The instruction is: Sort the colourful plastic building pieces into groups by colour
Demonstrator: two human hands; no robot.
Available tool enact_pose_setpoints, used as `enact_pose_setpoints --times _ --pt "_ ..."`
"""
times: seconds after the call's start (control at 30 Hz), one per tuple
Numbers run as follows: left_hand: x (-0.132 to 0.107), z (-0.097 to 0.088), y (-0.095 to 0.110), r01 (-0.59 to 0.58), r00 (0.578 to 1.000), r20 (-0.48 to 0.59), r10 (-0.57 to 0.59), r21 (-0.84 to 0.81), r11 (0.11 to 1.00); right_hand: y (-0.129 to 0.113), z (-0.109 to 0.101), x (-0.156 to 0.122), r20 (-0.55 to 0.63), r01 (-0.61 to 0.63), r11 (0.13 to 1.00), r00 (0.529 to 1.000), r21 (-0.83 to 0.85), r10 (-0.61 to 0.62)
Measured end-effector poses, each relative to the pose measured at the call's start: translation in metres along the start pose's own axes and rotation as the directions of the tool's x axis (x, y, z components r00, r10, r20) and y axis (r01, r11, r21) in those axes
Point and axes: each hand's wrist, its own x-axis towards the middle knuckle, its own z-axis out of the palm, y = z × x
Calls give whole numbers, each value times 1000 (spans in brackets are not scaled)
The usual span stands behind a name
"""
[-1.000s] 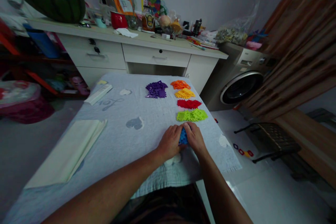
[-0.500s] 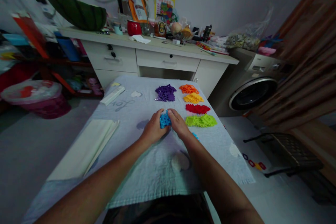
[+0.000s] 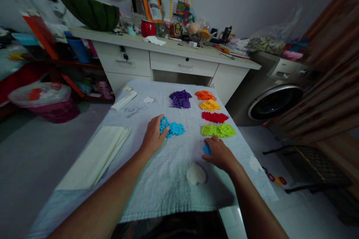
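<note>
A light cloth covers the table [image 3: 168, 186] in front of me. My left hand [image 3: 153, 138] rests on the left end of a pile of light-blue plastic pieces [image 3: 175, 129], fingers curled over them. My right hand [image 3: 220, 153] lies lower right, fingers closed over a single blue piece [image 3: 206, 149]. Beyond them lie sorted piles: purple [image 3: 180, 99], orange [image 3: 205, 95], yellow [image 3: 209, 105], red [image 3: 214, 117] and lime green [image 3: 218, 130].
A folded white cloth [image 3: 94, 158] and a small white box [image 3: 123, 100] lie on the table's left side. Behind stands a cluttered white desk [image 3: 179, 59], with a washing machine [image 3: 273, 93] to its right. Small coloured pieces [image 3: 273, 177] lie on the floor at right.
Both hands carried the blue pieces from the right side to the table's middle and set them down. My right hand then moved back right onto a stray blue piece. The camera also shifted.
</note>
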Motion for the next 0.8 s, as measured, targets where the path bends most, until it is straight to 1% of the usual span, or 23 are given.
enact_pose_setpoints --times 0.07,0.17,0.3,0.47,0.6,0.7,0.77,0.8 --pt "1 0 -1 -13 1000 -11 13 34 999 2 4 -2 24 -11 1000 1000 12 11" --pt "-1 1 -1 -21 1000 16 19 87 996 -3 4 3 40 47 998 998 42 -49" --pt "-5 3 -3 -76 995 72 65 156 985 -21 -2 19 13 148 989 989 20 -148" --pt "-8 7 -7 -165 981 131 143 181 970 -46 -2 47 11 190 976 982 -107 -190" --pt "-7 7 -3 -219 966 175 193 145 965 -62 -8 62 -69 210 976 974 -60 -214" --pt "-6 7 1 -222 961 195 198 112 968 -65 -19 58 -102 221 975 969 -38 -224" --pt "-6 6 2 -223 959 201 202 84 971 -62 -23 49 -73 218 974 972 -52 -222" --pt "-5 6 2 -226 957 202 208 72 972 -59 -24 43 -40 211 975 976 -68 -214"
